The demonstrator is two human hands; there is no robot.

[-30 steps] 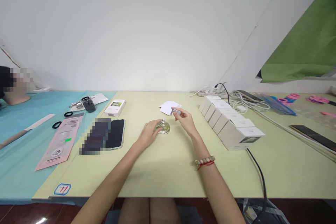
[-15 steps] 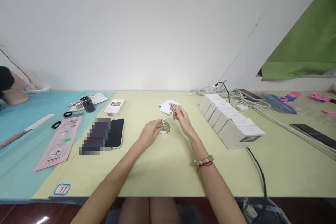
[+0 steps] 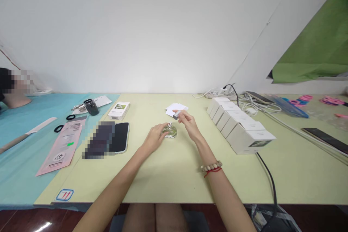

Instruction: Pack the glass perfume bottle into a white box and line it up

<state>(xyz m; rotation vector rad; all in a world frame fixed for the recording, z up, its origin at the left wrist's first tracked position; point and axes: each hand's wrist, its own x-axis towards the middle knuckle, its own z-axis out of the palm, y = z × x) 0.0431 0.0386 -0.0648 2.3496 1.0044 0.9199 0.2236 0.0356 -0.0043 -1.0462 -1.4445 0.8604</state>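
Observation:
A round glass perfume bottle (image 3: 171, 131) with a pale green tint stands upright on the yellow tabletop, its silver spray neck bare. My left hand (image 3: 154, 137) is closed around the bottle's left side, thumb in front. Just above and to the right of the neck, my right hand (image 3: 188, 122) pinches a silver cap (image 3: 176, 115) between thumb and fingers. The cap is tilted and apart from the bottle. Behind it lie white paper sheets (image 3: 171, 108), partly covered by the right hand.
Several white boxes (image 3: 239, 134) stand in a row at right, with white cables (image 3: 248, 107) behind. On the left are a white box (image 3: 119, 111), a phone (image 3: 119, 137), a pink packet (image 3: 61, 148), a knife (image 3: 29, 134) and a dark jar (image 3: 91, 107) on blue cloth.
My right hand has shifted slightly left and turned the cap, bringing it closer over the bottle's neck. My left hand stays on the bottle.

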